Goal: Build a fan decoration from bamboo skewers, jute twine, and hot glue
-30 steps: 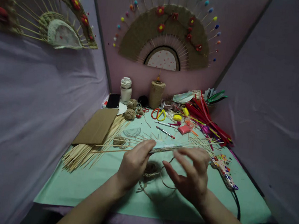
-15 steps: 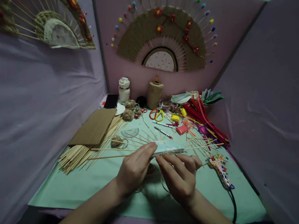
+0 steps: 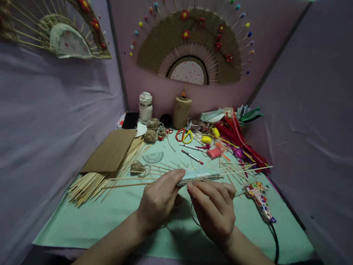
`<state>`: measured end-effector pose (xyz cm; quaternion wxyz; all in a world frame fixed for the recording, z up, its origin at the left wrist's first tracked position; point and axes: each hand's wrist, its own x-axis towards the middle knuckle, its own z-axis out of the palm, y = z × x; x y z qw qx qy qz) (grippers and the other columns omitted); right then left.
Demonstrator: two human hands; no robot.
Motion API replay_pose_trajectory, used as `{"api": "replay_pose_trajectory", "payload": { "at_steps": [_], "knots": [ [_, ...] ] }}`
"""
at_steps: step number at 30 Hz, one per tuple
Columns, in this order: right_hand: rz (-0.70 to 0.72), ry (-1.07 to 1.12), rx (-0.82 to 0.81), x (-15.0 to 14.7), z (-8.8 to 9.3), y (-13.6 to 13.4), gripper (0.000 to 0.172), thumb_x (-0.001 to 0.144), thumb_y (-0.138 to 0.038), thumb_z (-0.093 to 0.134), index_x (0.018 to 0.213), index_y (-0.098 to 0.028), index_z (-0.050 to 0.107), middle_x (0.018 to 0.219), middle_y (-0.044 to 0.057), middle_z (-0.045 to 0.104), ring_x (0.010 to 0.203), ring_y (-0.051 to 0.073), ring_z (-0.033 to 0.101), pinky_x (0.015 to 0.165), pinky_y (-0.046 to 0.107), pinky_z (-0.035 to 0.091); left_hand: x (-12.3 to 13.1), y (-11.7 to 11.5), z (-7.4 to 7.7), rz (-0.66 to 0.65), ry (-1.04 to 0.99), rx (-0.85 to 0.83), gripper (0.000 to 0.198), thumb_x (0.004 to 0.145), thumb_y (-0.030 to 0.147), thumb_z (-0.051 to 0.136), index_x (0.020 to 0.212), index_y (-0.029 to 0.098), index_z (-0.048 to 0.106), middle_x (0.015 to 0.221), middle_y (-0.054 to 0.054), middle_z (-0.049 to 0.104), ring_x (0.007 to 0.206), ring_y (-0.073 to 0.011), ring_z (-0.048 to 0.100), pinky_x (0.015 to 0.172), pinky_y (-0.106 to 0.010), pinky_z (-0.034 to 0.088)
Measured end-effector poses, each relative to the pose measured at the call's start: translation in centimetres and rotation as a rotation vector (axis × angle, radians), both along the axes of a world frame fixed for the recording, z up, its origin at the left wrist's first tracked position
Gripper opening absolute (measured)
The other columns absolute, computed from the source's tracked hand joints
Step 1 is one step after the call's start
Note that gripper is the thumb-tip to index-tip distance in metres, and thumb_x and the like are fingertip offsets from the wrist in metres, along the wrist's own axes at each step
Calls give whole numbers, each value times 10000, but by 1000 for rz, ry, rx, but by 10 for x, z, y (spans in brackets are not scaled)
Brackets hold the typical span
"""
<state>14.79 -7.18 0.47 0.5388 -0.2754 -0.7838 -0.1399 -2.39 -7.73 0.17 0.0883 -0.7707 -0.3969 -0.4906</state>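
Scissors, cardboard, twine spool

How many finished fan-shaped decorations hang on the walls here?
2: a jute fan on the pink back wall, and a second fan on the left wall, cut off by the picture's edge.

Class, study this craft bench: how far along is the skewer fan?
Done: skewers radiate from the fan base. In hand: the left hand pinches the base edge-on, the right hand works at its near edge, twine trailing below. Left: no twine woven between the skewers, no flowers or pompoms like the finished fan on the wall.
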Motion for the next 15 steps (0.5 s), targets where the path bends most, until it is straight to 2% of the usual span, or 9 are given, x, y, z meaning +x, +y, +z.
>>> {"api": "replay_pose_trajectory", "payload": {
  "at_steps": [3, 8, 15],
  "knots": [
    [15, 17, 58, 0, -2, -2, 175, 901, -119, 596, 1043, -185, 675, 959, 49, 773, 917, 169, 670, 874, 352, 383, 0, 1, 0, 37, -1, -24, 373, 913, 58, 487, 1271, 149, 539, 1138, -91, 722, 1080, -150, 675, 956, -248, 545],
    [112, -94, 87, -4, -8, 0, 157, 933, -110, 523, 1031, -192, 616, 1061, 49, 765, 1088, 157, 663, 946, 349, 377, 1, 0, 0, 51, -3, -14, 386, 914, 46, 473, 1286, 135, 521, 1150, -100, 720, 1078, -136, 675, 956, -221, 535],
    [109, -113, 52, -4, -19, 5, 261, 884, -95, 559, 1115, -217, 538, 1139, 50, 741, 1160, 157, 640, 968, 343, 414, 1, -1, 2, 24, 18, -17, 391, 908, 30, 452, 1285, 108, 523, 1146, -115, 717, 1089, -140, 668, 959, -223, 530]
  ]
}}
